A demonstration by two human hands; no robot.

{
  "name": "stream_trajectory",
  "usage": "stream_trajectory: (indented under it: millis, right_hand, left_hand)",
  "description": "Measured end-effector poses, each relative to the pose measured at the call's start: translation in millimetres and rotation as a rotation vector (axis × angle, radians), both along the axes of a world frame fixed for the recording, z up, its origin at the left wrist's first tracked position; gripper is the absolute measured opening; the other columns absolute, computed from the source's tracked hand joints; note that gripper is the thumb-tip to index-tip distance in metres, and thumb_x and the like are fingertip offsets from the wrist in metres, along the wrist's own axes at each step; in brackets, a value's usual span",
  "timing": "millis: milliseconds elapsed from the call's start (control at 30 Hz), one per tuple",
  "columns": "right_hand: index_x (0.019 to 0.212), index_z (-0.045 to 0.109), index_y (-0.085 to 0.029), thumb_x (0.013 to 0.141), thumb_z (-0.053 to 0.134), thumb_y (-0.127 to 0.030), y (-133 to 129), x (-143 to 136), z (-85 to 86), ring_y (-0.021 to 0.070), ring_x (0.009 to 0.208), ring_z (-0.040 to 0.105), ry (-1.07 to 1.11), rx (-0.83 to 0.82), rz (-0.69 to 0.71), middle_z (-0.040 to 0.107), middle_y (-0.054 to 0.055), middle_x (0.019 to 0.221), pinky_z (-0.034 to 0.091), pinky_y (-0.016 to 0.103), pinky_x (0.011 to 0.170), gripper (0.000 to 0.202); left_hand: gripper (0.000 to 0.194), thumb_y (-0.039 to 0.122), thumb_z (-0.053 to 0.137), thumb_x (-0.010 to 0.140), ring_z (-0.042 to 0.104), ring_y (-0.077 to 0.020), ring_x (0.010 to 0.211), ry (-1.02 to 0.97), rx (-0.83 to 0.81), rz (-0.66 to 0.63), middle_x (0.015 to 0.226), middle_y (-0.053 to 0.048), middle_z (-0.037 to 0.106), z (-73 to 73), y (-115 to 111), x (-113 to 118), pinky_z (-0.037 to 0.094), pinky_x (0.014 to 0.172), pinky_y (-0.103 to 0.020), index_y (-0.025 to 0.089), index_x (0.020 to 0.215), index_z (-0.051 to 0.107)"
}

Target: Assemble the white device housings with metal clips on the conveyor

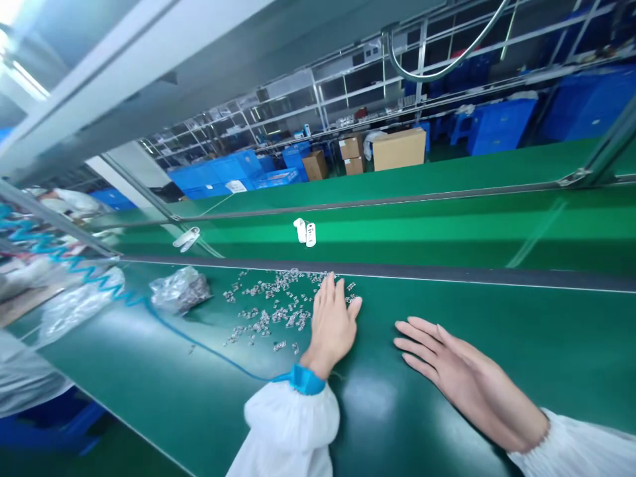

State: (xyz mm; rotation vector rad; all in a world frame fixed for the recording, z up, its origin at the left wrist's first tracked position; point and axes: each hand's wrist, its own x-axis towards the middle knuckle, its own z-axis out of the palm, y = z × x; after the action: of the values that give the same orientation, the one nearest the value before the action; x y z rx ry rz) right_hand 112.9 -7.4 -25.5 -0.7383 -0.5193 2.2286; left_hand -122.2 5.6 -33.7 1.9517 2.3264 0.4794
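Note:
Many small shiny metal parts (263, 322) lie scattered over the green work table (199, 397). At their right side is my left hand (334, 324), fingers stretched out and palm down, its fingertips among the parts near the table's back edge. Around that wrist sits a blue wrist strap (305, 379) with a coiled cord (199, 341) running off to the left. My right hand (457, 374) hovers over or rests on the bare table to the right, fingers extended, holding nothing. A clear plastic bag (179, 289) with more parts inside lies left of the scatter.
Behind a dark rail (447, 272) runs a green conveyor belt (397, 232) carrying white plastic pieces (305, 232) and another white piece (187, 238). An empty-looking plastic bag (82, 301) lies far left, near a co-worker's sleeve (27, 371). A metal beam (199, 73) hangs overhead.

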Motion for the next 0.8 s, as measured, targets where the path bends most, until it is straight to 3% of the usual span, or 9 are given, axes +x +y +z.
stream_trajectory:
  millis: [100, 200, 300, 400, 467, 567, 700, 800]
  right_hand:
    - [0.124, 0.065, -0.023, 0.095, 0.052, -0.043, -0.9, 0.3, 2.5, 0.0293, 0.13, 0.052, -0.003, 0.002, 0.007, 0.057, 0.007, 0.141, 0.037, 0.051, 0.114, 0.037]
    - [0.123, 0.066, -0.023, 0.094, 0.054, -0.042, -1.7, -0.1, 2.2, 0.0298, 0.128, 0.054, 0.002, 0.007, 0.005, 0.058, 0.007, 0.14, 0.039, 0.051, 0.113, 0.037]
    - [0.123, 0.066, -0.023, 0.094, 0.055, -0.043, -1.7, -0.1, 0.4, 0.0297, 0.126, 0.055, -0.007, -0.001, -0.002, 0.059, 0.007, 0.139, 0.041, 0.05, 0.112, 0.037]
    - [0.123, 0.066, -0.023, 0.093, 0.055, -0.043, -0.6, 0.3, -0.3, 0.0296, 0.124, 0.056, -0.012, -0.001, -0.002, 0.06, 0.008, 0.138, 0.041, 0.05, 0.111, 0.037]
    - [0.124, 0.065, -0.022, 0.093, 0.056, -0.043, 0.5, 0.1, 0.1, 0.0303, 0.123, 0.057, -0.007, 0.002, 0.006, 0.06, 0.009, 0.137, 0.04, 0.051, 0.111, 0.038]
    - [0.125, 0.064, -0.021, 0.093, 0.057, -0.044, 2.2, -0.9, 1.3, 0.0312, 0.12, 0.059, 0.004, 0.008, 0.007, 0.061, 0.01, 0.136, 0.04, 0.052, 0.109, 0.04]
    - [0.123, 0.064, -0.021, 0.093, 0.057, -0.044, 3.4, -2.0, 2.5, 0.0307, 0.117, 0.061, 0.017, 0.0, -0.007, 0.063, 0.01, 0.132, 0.039, 0.052, 0.108, 0.039]
    - [0.122, 0.065, -0.021, 0.091, 0.059, -0.043, 3.8, -2.0, 1.9, 0.0304, 0.113, 0.062, 0.025, 0.002, 0.003, 0.066, 0.011, 0.128, 0.039, 0.052, 0.106, 0.038]
  left_hand:
    - [0.065, 0.053, 0.024, 0.1, 0.01, -0.0276, 0.15, 0.043, -0.114, 0.002, 0.162, -0.013, 0.017, -6.1, -16.2, -32.1, 0.017, 0.121, -0.051, 0.013, 0.152, 0.028]
    - [0.07, 0.054, 0.012, 0.1, 0.003, -0.0259, 0.151, 0.093, -0.179, -0.016, 0.164, -0.011, 0.008, -3.6, -16.2, -50.5, 0.014, 0.121, -0.05, 0.012, 0.155, 0.018]
    - [0.069, 0.056, 0.013, 0.099, 0.006, -0.0254, 0.151, 0.116, -0.244, -0.115, 0.164, -0.008, 0.009, 8.5, -4.4, -62.2, 0.015, 0.121, -0.049, 0.016, 0.155, 0.02]
    - [0.066, 0.06, 0.026, 0.097, 0.017, -0.0266, 0.149, 0.138, -0.314, -0.235, 0.161, -0.005, 0.021, 25.2, 4.1, -72.9, 0.017, 0.121, -0.048, 0.023, 0.152, 0.03]
    - [0.067, 0.061, 0.03, 0.096, 0.022, -0.0294, 0.148, 0.16, -0.346, -0.275, 0.159, -0.008, 0.027, 35.8, 7.0, -77.3, 0.018, 0.12, -0.05, 0.021, 0.15, 0.036]
    - [0.067, 0.058, 0.033, 0.096, 0.018, -0.0296, 0.149, 0.173, -0.35, -0.331, 0.16, -0.01, 0.023, 49.7, 14.5, -76.3, 0.015, 0.12, -0.051, 0.018, 0.15, 0.036]
    - [0.051, 0.051, 0.048, 0.093, 0.033, -0.0243, 0.144, 0.125, -0.363, -0.417, 0.155, -0.001, 0.039, 69.7, 45.1, -73.9, 0.021, 0.12, -0.041, 0.026, 0.137, 0.054]
    - [0.039, 0.04, 0.049, 0.095, 0.045, -0.0267, 0.136, 0.099, -0.283, -0.262, 0.146, -0.006, 0.052, 83.8, 90.0, -82.7, 0.031, 0.115, -0.041, 0.022, 0.126, 0.062]
